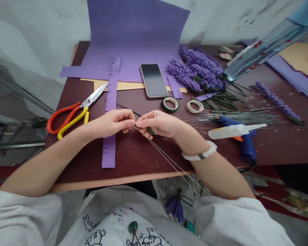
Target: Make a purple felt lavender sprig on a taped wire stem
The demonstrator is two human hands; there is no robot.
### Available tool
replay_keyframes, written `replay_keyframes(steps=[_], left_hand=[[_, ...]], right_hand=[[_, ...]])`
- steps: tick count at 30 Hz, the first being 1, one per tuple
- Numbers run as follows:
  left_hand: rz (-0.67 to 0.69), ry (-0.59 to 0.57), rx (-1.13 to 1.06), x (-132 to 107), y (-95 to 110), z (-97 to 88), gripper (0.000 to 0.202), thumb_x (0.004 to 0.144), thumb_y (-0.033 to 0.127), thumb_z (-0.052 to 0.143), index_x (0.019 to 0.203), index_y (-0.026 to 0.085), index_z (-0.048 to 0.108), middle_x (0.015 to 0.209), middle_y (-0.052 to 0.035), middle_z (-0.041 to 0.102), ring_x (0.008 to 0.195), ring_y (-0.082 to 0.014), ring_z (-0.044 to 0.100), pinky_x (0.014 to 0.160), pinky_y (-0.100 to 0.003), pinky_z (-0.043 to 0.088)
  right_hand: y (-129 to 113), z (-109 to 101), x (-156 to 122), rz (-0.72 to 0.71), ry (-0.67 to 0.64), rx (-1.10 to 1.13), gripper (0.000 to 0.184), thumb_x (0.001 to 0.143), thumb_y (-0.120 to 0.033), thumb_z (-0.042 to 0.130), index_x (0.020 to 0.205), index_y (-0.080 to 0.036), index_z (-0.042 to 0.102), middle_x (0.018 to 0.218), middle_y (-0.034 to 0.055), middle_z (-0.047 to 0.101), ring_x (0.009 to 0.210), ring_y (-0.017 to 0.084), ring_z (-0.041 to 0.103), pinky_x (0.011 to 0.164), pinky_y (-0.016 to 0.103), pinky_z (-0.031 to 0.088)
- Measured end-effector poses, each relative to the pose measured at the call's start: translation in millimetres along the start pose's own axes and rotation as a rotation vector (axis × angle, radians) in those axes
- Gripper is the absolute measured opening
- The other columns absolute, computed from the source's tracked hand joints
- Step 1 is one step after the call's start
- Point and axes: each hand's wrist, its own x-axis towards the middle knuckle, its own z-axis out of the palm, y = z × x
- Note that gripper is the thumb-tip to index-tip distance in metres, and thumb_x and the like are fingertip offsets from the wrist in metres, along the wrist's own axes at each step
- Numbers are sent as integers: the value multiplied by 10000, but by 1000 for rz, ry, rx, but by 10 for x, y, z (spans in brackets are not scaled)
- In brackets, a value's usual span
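Observation:
My left hand [119, 122] and my right hand [161, 123] meet over the front middle of the table, fingertips almost touching. Both pinch a thin wire stem [129, 110] whose dark green wrapped part runs up and left behind my left hand. From my right fingers, bare thin wires [170, 160] slant down past the table's edge. A strip of green floral tape [150, 131] shows against my right fingers. Beneath my left hand lies a fringed purple paper strip [109, 153]. Exactly where the tape meets the wire is hidden by my fingertips.
Red-and-yellow scissors [75, 114] lie left. Behind are a phone [154, 81], a green tape roll [170, 104], a pale tape roll [195, 106] and purple paper flowers [199, 70]. Loose wires, a glue bottle [228, 131], a blue glue gun [247, 147] and a clear bottle [267, 48] occupy the right.

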Motion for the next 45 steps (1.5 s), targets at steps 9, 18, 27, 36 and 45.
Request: replay_keyframes(steps=[9,18,27,36,45], left_hand=[[29,4,-6,-6,-4,-12,161,872,297,522,794,157,527,671,19,524,647,-93,499,648,-231,415],[44,27,-36,5,-26,-23,98,860,221,522,802,142,524,667,25,529,636,-78,509,640,-222,419],[-77,27,-181,19,-46,-5,161,856,276,554,779,135,537,675,14,567,589,-76,548,595,-220,460],[-145,61,-130,46,-22,48,212,880,264,510,704,144,504,595,33,509,516,-61,487,524,-193,404],[-50,64,47,20,-26,47,152,883,244,469,759,160,497,601,43,506,574,-81,490,600,-221,401]], right_hand=[[-20,50,-8,39,-68,102,399,617,-385,823,582,-129,520,486,-85,361,424,12,270,388,176,181],[3,21,15,20,-90,145,302,653,-308,796,614,-116,565,484,-61,433,431,35,366,407,182,283],[20,54,37,-19,7,85,317,629,-305,801,599,-129,540,460,-82,400,408,22,338,391,175,300],[55,47,63,-27,123,-57,243,706,-280,723,611,-145,544,447,-73,404,386,35,357,374,186,321],[29,1,29,-29,49,8,295,656,-323,778,596,-130,562,500,-44,482,413,43,406,380,194,380]])
